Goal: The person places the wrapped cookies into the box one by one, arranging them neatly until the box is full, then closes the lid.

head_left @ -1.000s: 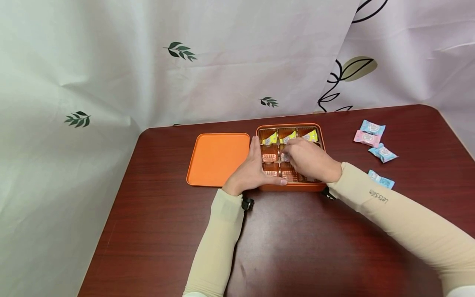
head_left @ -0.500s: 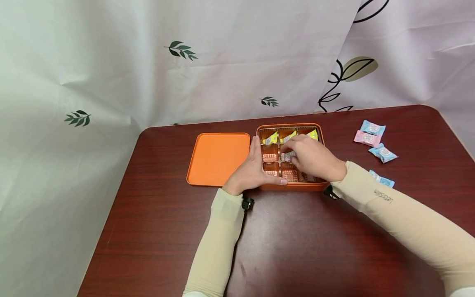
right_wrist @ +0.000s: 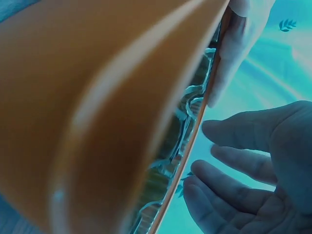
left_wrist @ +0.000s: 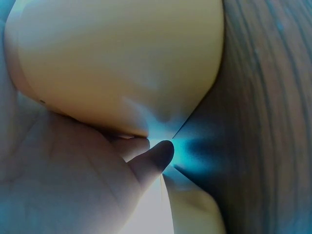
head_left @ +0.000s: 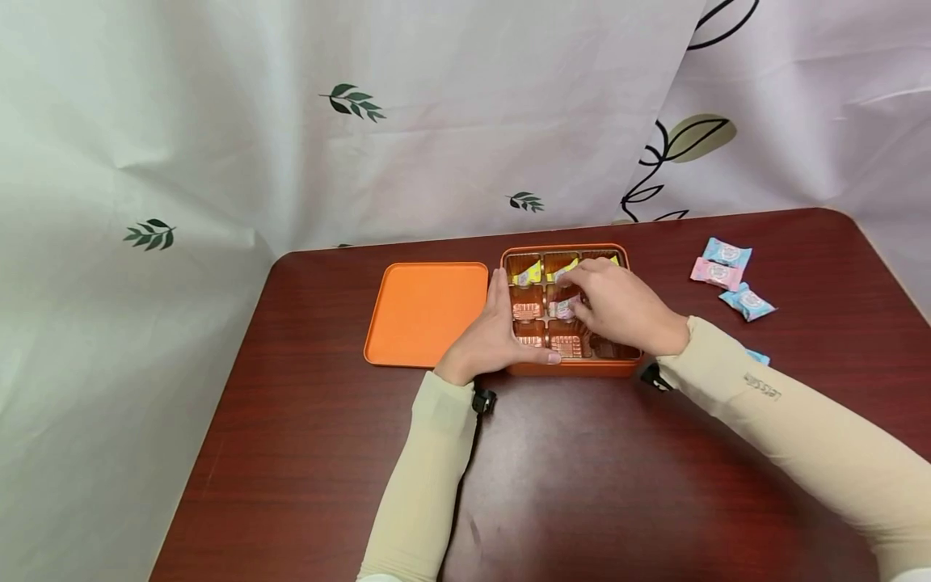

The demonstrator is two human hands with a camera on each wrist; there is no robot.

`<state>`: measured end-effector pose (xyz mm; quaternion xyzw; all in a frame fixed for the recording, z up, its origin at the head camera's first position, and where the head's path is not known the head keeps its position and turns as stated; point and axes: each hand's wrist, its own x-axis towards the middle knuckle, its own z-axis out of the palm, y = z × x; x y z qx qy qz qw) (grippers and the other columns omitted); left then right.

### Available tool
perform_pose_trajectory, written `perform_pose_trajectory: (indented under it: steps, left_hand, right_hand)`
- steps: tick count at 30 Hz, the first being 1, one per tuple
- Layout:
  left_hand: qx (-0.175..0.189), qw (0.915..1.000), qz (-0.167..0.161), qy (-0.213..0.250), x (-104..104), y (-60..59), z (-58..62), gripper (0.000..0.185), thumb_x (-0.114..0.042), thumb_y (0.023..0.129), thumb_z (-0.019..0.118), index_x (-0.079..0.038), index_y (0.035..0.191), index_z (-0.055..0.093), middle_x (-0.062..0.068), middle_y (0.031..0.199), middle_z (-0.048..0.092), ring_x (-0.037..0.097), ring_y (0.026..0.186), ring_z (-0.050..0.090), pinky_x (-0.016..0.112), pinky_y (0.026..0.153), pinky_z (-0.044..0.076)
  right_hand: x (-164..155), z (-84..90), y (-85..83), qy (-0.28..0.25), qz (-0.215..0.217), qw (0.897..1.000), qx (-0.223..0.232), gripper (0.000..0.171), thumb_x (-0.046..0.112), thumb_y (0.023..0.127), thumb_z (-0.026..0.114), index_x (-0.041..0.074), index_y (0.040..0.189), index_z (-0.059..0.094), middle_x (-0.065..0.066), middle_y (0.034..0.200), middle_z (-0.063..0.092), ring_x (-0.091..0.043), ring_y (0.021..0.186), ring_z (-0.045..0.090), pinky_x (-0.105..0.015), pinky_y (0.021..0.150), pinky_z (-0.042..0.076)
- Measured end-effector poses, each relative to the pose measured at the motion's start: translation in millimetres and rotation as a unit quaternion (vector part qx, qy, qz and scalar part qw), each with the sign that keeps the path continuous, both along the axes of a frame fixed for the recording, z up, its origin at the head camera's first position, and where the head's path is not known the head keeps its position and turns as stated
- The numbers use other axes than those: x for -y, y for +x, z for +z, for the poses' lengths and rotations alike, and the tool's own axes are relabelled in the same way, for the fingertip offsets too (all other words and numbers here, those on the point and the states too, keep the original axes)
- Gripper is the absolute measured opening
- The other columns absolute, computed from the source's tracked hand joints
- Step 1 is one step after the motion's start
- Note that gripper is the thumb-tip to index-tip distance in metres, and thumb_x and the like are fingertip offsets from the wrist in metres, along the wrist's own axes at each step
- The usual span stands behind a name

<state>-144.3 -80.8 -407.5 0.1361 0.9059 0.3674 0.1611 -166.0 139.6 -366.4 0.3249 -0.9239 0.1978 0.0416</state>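
An orange box (head_left: 575,369) holds a clear insert divided into compartments. Along its left side and front corner lies my left hand (head_left: 483,339), fingers straight and thumb stretched along the front rim. In the left wrist view that thumb (left_wrist: 156,158) lies beside the orange box wall. My right hand (head_left: 621,305) hovers over the compartments, thumb and fingertips apart. Under these fingertips a pale pink wrapped candy (head_left: 563,309) lies in the middle compartment. Yellow-wrapped candies (head_left: 527,275) sit in the back row. In the right wrist view, nothing shows between the parted fingers (right_wrist: 229,185).
An orange lid (head_left: 427,314) lies on the dark red table (head_left: 313,453), left of the box. Blue candies (head_left: 747,302) and a pink candy (head_left: 717,273) are scattered at the right, one partly hidden by the right sleeve (head_left: 756,396). A patterned cloth (head_left: 436,145) hangs behind.
My right hand has drawn back a little to the right and its fingers have parted, leaving the pink candy in the middle compartment. The left hand has stayed at the box.
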Motion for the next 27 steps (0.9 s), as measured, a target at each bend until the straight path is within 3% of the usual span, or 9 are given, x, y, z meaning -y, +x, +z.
perform_pose_trajectory:
  steps: [8, 27]
  left_hand:
    - [0.001, 1.0, -0.001, 0.001, 0.7, 0.2, -0.3, 0.149, -0.061, 0.069, 0.086, -0.017, 0.155, -0.028, 0.006, 0.165, -0.026, 0.02, 0.153, -0.007, 0.042, 0.118, 0.027]
    - [0.001, 0.9999, -0.012, 0.007, 1.3, -0.6, -0.8, 0.149, -0.061, 0.07, 0.085, -0.017, 0.155, -0.029, 0.007, 0.165, -0.027, 0.018, 0.152, -0.009, 0.041, 0.119, 0.023]
  right_hand:
    - [-7.1, 3.7, 2.3, 0.007, -0.026, 0.999, 0.019, 0.046, 0.005, 0.089, 0.07, -0.01, 0.131, 0.056, -0.025, 0.113, 0.066, -0.039, 0.107, 0.061, -0.053, 0.091, 0.05]
    - [-22.4, 4.3, 2.9, -0.027, -0.059, 0.998, 0.001, 0.034, 0.009, 0.091, 0.071, -0.006, 0.121, 0.066, -0.021, 0.119, 0.065, -0.037, 0.11, 0.057, -0.052, 0.094, 0.046]
